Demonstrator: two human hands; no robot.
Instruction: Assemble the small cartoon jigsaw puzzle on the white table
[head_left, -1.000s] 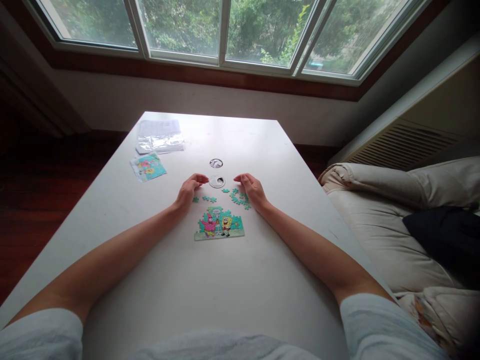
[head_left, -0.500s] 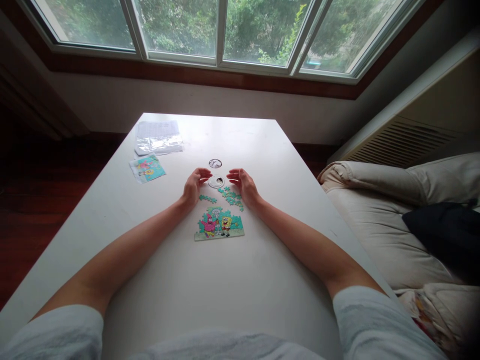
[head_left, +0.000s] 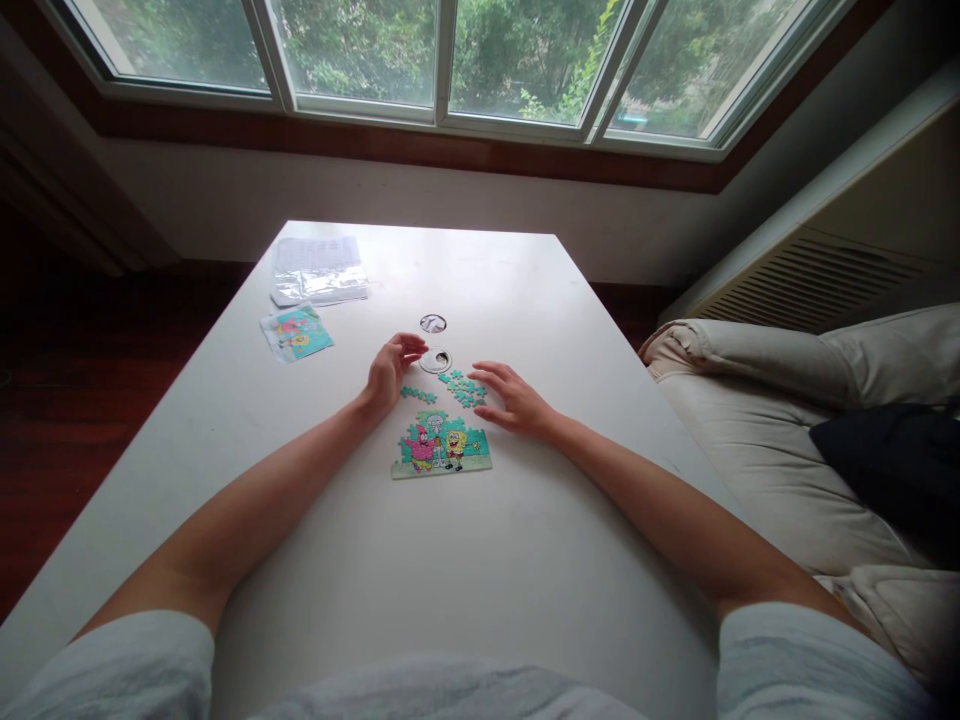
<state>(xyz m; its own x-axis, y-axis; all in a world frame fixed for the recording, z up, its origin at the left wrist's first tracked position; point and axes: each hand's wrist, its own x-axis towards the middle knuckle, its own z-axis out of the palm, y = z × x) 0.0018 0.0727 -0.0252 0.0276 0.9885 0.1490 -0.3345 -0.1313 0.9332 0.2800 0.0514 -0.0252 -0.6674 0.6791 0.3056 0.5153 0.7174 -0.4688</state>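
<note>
A partly built cartoon jigsaw (head_left: 441,446) lies in the middle of the white table (head_left: 420,560). Several loose teal pieces (head_left: 459,389) sit just beyond it. My left hand (head_left: 390,368) rests on the table left of the loose pieces, its fingers curved and apart, holding nothing. My right hand (head_left: 514,398) lies flat with fingers spread, just right of the loose pieces and above the jigsaw's right corner.
A round cable hole (head_left: 435,360) and its cap (head_left: 433,323) lie beyond the hands. A picture card (head_left: 297,332) and a clear plastic bag (head_left: 318,270) sit at the far left. A cream sofa (head_left: 787,440) with a dark cushion (head_left: 892,460) stands to the right.
Both hands swept inward and gathered the scattered pieces into a tighter cluster. My right hand has since drawn back toward me and flattened out beside the pieces.
</note>
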